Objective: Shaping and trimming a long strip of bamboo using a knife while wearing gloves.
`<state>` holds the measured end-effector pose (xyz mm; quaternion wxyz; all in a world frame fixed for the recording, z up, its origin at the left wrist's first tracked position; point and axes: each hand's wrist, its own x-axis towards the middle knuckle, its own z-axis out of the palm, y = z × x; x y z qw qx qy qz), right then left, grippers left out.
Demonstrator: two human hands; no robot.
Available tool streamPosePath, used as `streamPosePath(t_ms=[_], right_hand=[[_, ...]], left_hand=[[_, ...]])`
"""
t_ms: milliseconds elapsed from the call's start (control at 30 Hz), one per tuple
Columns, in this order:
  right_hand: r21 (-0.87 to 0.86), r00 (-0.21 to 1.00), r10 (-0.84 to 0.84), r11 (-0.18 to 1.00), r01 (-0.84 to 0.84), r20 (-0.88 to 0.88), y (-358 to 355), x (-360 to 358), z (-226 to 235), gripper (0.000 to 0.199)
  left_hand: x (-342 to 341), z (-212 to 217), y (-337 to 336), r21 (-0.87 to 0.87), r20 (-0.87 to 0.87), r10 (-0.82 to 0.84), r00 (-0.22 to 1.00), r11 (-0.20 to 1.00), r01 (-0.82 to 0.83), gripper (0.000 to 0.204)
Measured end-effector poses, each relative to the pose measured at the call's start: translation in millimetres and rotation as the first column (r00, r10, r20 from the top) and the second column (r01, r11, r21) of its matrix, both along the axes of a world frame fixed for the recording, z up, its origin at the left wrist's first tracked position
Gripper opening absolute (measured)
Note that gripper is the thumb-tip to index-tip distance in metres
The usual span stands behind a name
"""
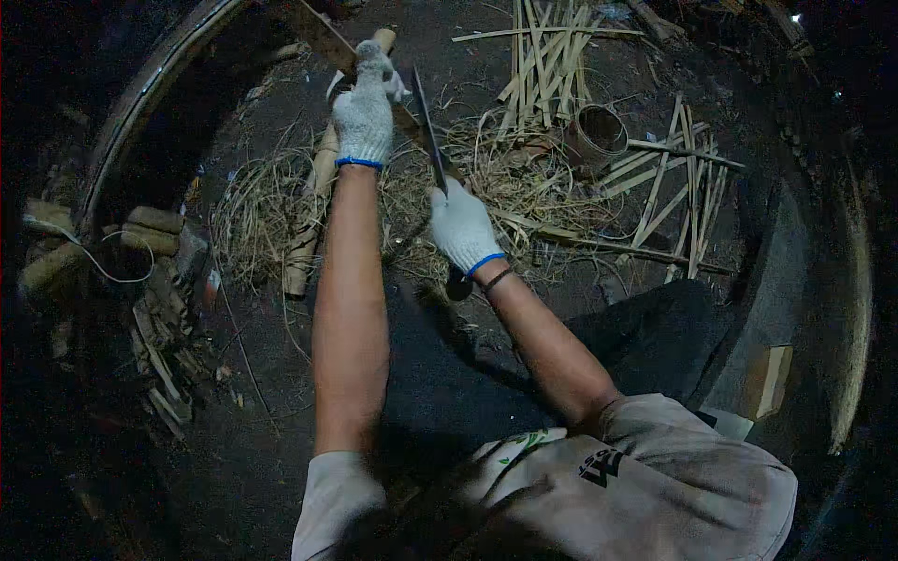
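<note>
My left hand [365,117], in a white knit glove with a blue cuff, is closed around a long bamboo strip [323,35]. The strip slants from the far left down toward the right, passing behind the knife. My right hand [463,224], gloved alike, grips a knife [427,126] whose dark, narrow blade points up and away from me. The blade crosses close to the strip; whether the two touch I cannot tell. Below my left hand a round bamboo pole [323,168] lies slanted on the ground, partly hidden by the glove and forearm.
Curled bamboo shavings [267,210] cover the ground around the pole. Split bamboo strips [547,65] lie piled at the far side, with more strips [687,187] at the right. A round open container [599,131] stands between them. Cut bamboo pieces [154,229] are stacked at the left.
</note>
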<state>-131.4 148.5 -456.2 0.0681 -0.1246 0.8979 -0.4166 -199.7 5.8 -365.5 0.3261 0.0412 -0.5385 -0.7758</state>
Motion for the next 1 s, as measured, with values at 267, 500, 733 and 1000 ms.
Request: streamPosePath(t_ms=[267,500,733,1000], right_hand=[[0.026,0.995,0.019,1.000,-0.017,-0.095,-15,-33,-18,0.034],[0.022,0.977,0.179,0.984,-0.178,-0.116,-37,-24,10,0.030],[0.166,0.954,0.285,0.949,-0.269,-0.088,-45,-56,-11,0.027],[0.349,0.926,0.342,0.897,-0.271,-0.161,-30,-83,-72,0.022]], left_hand=[[-13,8,27,0.128,0.055,0.335,0.940,0.932,-0.340,0.037],[-24,-18,-32,0.390,0.011,0.498,0.867,0.796,-0.462,0.069],[-14,-23,-54,0.459,-0.179,0.296,0.938,0.869,-0.186,0.036],[-21,-14,-45,0.372,-0.029,0.395,0.918,0.857,-0.357,0.038]])
